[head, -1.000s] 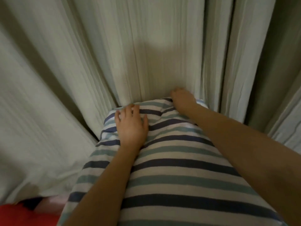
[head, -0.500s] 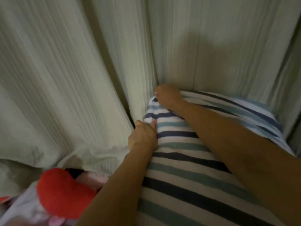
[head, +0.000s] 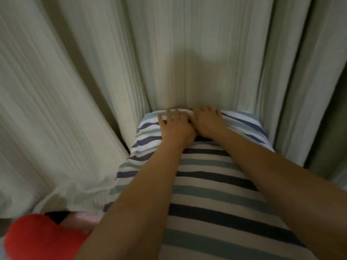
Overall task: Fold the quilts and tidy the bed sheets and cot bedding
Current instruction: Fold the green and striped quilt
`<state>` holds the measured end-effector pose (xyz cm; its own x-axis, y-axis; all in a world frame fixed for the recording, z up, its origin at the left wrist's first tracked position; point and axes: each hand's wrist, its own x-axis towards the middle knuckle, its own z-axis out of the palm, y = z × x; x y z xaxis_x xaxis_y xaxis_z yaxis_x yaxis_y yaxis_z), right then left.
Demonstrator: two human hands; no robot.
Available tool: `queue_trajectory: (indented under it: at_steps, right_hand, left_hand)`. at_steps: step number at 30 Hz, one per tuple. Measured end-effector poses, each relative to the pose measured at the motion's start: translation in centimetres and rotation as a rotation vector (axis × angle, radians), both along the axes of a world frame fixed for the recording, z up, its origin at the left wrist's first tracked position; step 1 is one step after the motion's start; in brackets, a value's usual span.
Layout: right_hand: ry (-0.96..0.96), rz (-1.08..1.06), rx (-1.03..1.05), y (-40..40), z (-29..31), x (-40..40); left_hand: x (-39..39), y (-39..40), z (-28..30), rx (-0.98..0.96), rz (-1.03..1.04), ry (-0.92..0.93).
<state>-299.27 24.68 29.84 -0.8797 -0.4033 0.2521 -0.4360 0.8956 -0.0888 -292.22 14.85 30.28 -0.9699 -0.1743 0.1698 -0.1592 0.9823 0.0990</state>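
A folded quilt [head: 216, 186] with navy, teal and white stripes runs away from me, its far end pushed against pale green curtains. My left hand [head: 175, 127] lies flat on the far end with fingers spread, pressing down. My right hand [head: 208, 121] rests beside it, touching it, with fingers reaching over the quilt's far edge against the curtain. Both forearms stretch across the quilt.
Pale green curtains [head: 93, 81] hang in folds behind and on both sides of the quilt. A red soft item [head: 37, 239] and something pink [head: 80, 220] lie at the lower left, partly under the curtain hem.
My left hand came up from the quilt's left side onto its top and spread flat. My right hand shifted beside it at the far edge. The view swung back to centre.
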Motion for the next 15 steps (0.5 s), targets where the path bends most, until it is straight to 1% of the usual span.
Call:
queue_trajectory:
  at_steps: [1,3,5,6,7,8,9,10,11,12,13,14,15]
  right_hand:
    - [-0.045,-0.01,0.042,1.1,-1.4,0.1]
    - [-0.075,-0.037,0.158,4.3,-4.1,-0.5]
    - [-0.075,-0.142,0.266,8.2,-5.4,-2.0]
    - [-0.068,-0.219,0.29,9.3,-5.4,-2.5]
    - [-0.046,-0.292,0.311,10.3,-5.3,-3.0]
    - [-0.012,-0.312,0.283,9.7,-5.0,-3.1]
    - [-0.002,-0.277,0.184,8.6,-4.7,-2.8]
    - [-0.015,-0.176,0.048,6.9,-4.4,-2.4]
    - [-0.032,-0.045,-0.027,5.6,-4.6,-1.9]
    - [-0.083,0.055,-0.011,4.8,-4.9,-1.3]
    - [-0.136,0.095,0.046,5.2,-5.1,-1.1]
    - [-0.177,0.065,0.113,6.7,-5.3,-1.2]
    - [-0.193,-0.015,0.214,8.7,-5.4,-1.3]
  left_hand:
    - [-0.5,0.2,-1.0,-0.014,-0.011,-0.052]
    - [-0.8,-1.1,-3.7,-0.024,0.021,-0.153]
    - [-0.8,-3.8,-5.9,0.031,0.116,-0.243]
    - [-0.3,-5.5,-6.3,0.056,0.201,-0.265]
    - [-0.2,-6.3,-6.5,0.068,0.274,-0.243]
    - [-0.1,-7.0,-6.3,0.067,0.308,-0.158]
    - [-0.5,-6.5,-5.9,0.056,0.26,-0.042]
    - [-1.0,-5.5,-5.5,0.043,0.16,0.089]
    - [-1.7,-4.1,-4.9,0.034,0.023,0.15]
    - [-2.1,-2.8,-4.5,0.032,-0.081,0.126]
    - [-2.1,-1.8,-4.5,0.036,-0.125,0.008]
    - [-1.6,-1.4,-5.0,0.035,-0.111,-0.154]
    - [-0.8,-1.8,-5.8,0.034,-0.06,-0.291]
